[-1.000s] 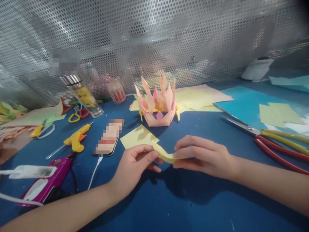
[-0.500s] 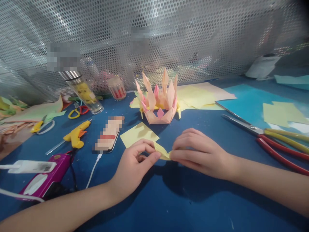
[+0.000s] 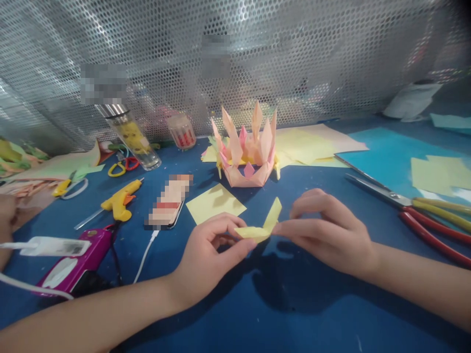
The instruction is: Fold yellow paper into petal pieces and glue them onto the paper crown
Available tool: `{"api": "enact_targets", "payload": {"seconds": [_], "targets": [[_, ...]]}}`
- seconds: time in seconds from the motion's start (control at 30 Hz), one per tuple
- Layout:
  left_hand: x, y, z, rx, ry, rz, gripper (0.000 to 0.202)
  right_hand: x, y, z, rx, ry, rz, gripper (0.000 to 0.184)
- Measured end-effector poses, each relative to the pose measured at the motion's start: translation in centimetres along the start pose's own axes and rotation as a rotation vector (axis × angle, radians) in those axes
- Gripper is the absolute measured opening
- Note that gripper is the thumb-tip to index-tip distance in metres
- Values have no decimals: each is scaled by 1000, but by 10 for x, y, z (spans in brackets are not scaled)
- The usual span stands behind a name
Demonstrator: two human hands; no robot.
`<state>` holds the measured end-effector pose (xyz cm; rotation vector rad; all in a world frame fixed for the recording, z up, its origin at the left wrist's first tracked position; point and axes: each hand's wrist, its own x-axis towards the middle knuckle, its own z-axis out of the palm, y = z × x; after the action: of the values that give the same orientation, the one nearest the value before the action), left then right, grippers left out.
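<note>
A folded yellow paper strip is held just above the blue table between both hands. My left hand pinches its left end with thumb and fingers. My right hand pinches the fold at the strip's right, and one flap sticks up and away from me. A flat yellow paper square lies just beyond my left hand. Further back stands a pink and orange folded paper crown.
Left of my hands lie a phone on a white cable, a yellow glue gun, a magenta device, small scissors and a bottle. Large red-and-yellow-handled scissors and paper sheets lie right. A perforated metal wall closes the back.
The strip, stretched nearly flat between both hands a second ago, is now folded, with one flap raised. Both hands have come closer together and lifted slightly.
</note>
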<state>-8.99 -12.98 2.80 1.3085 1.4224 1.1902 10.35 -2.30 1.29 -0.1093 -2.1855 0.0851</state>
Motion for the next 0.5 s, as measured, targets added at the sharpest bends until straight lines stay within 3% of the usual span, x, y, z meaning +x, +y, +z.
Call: {"api": "enact_targets", "payload": {"seconds": [0.17,0.5], "targets": [[-1,-1,-2,10,-29,65,24,-1,-3,3,56,20,106,16],[-3,2,-1,-123,-107,54,21,-4,-2,-2,0,-68,12,22]]}}
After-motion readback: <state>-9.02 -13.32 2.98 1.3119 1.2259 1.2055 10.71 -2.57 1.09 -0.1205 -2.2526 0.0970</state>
